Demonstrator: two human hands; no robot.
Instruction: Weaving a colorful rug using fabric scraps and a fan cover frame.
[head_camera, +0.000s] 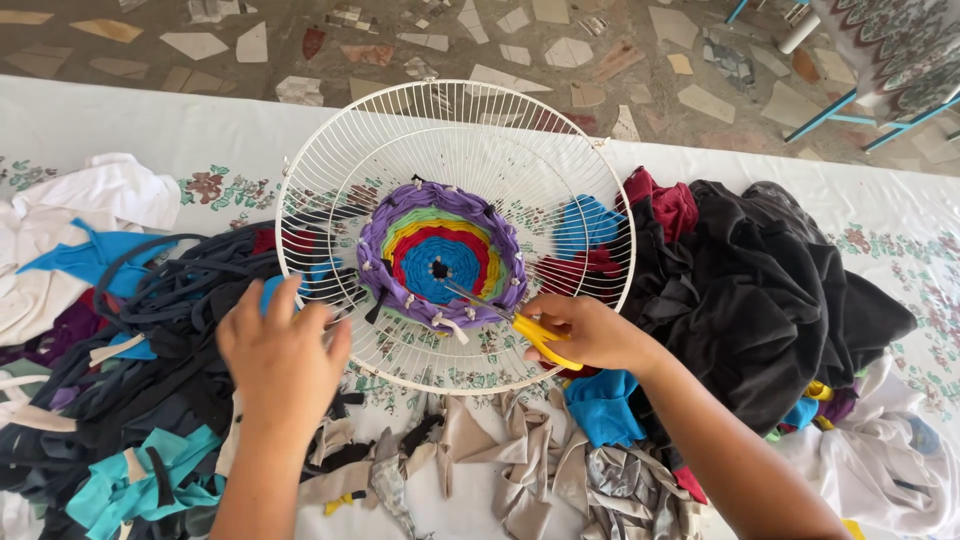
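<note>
A round white wire fan guard (560, 160) lies on the table with a woven circle of cloth strips (440, 255) in its middle, ringed blue, red, yellow, green and purple. My right hand (590, 330) grips yellow-handled scissors (510, 318), whose blades point at the lower right of the weave. My left hand (280, 350) hovers over the guard's lower left rim, fingers spread, holding nothing.
A heap of dark and teal cloth strips (140, 400) lies at the left, a black and maroon pile of garments (760, 290) at the right, grey strips (520, 470) in front. A floral white tablecloth (200, 130) covers the table; a stone-chip floor (400, 40) lies beyond.
</note>
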